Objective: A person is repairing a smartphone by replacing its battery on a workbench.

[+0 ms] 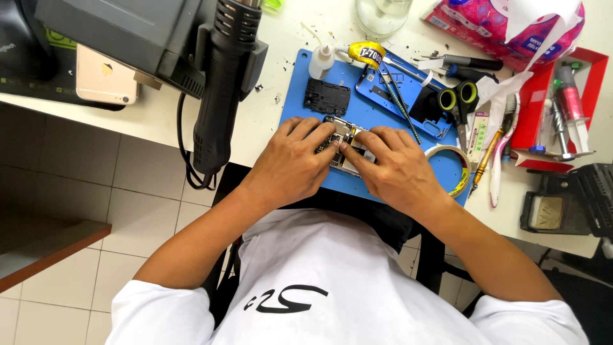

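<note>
1. Desk [268,121], white and crowded, carried everything; a black hot-air gun [220,83] hung at its near edge beside a grey station box, well clear of the hands.
2. Blue work mat [300,102] lay on the desk and gave the opened phone [341,137] a flat bed; the phone sat at the mat's near middle, between and partly under both hands.
3. Left hand [290,163] pressed down on the phone's left end with fingers spread flat, its grip not clenched round anything but pinning the phone by touch.
4. Right hand [396,169] worked the middle, thumb and forefinger pinched close at a small part inside; whether the grip held anything I could not tell.
5. Loose pieces stayed apart: a black inner plate [326,96] above the phone, a second phone frame [408,96] up right, scissors [458,105] and a tape roll [450,166] just beside the right hand.
6. Done well, I judge, the step wanted steady downward hold from the left hand, light fingertip pressure from the right, and the tape roll nudged clear of the wrist.
</note>
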